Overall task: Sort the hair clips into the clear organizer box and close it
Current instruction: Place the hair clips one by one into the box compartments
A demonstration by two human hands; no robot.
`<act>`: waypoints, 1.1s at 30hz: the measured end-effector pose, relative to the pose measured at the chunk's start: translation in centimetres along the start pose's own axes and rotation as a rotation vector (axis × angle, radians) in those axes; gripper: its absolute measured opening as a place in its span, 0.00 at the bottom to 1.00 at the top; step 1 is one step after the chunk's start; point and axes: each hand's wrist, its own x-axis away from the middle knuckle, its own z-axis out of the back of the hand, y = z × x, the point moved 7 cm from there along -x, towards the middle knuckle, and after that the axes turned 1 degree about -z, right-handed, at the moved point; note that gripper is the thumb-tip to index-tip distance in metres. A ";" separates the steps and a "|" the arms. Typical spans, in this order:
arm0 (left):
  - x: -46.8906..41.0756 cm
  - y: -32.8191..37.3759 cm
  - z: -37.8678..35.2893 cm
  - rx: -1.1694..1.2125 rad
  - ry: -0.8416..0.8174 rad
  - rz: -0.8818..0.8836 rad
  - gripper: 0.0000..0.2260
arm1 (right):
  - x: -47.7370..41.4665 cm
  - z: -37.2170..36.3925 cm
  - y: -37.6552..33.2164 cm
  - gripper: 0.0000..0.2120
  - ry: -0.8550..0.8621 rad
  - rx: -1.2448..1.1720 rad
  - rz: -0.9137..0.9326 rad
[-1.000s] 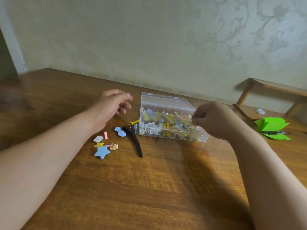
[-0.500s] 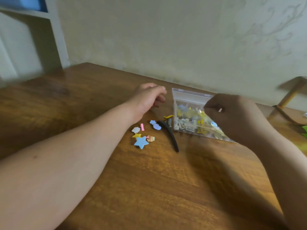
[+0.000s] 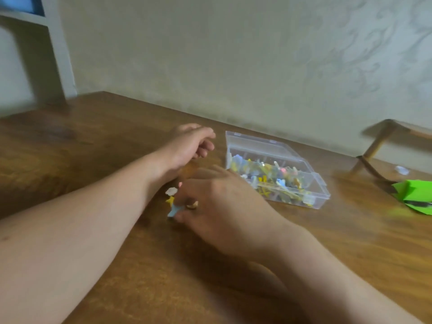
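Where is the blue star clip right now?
Head view: the blue star clip lies left of the organizer box, at the right hand's fingertips, beside a yellow clip.

Brown wood-grain counter (image 3: 93, 141). Clear organizer box (image 3: 311, 183) holding yellow, blue and pink hair clips (image 3: 275, 178). At its eight o'clock, a white clip (image 3: 171, 190) and what looks like a pale blue star (image 3: 172, 210). Bright green paper (image 3: 411, 190) at three o'clock.

Clear plastic box (image 3: 275, 148), glossy wooden table (image 3: 117, 141)

A brown wooden table (image 3: 70, 148) meets a pale scroll-patterned wall (image 3: 233, 54), white shelving (image 3: 56, 43) at left.
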 end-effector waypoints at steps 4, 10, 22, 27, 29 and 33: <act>-0.1 -0.2 0.0 -0.015 -0.003 -0.014 0.09 | 0.3 0.0 -0.2 0.09 -0.044 -0.119 -0.011; 0.4 0.2 -0.1 -0.032 -0.018 -0.027 0.10 | 1.1 0.5 0.4 0.09 -0.186 -0.342 -0.061; 0.8 0.3 0.1 -0.073 -0.042 -0.037 0.10 | 7.3 11.6 18.9 0.04 0.132 0.244 -0.817; 0.8 0.2 0.0 -0.072 -0.050 -0.037 0.10 | 7.7 9.9 19.4 0.10 -0.029 0.290 -0.857; 0.8 0.2 0.0 -0.071 -0.052 -0.039 0.10 | 7.6 9.4 19.4 0.12 -0.039 0.281 -0.847; 0.6 0.1 0.1 -0.067 -0.051 -0.038 0.10 | 7.6 8.9 19.7 0.12 -0.046 0.283 -0.855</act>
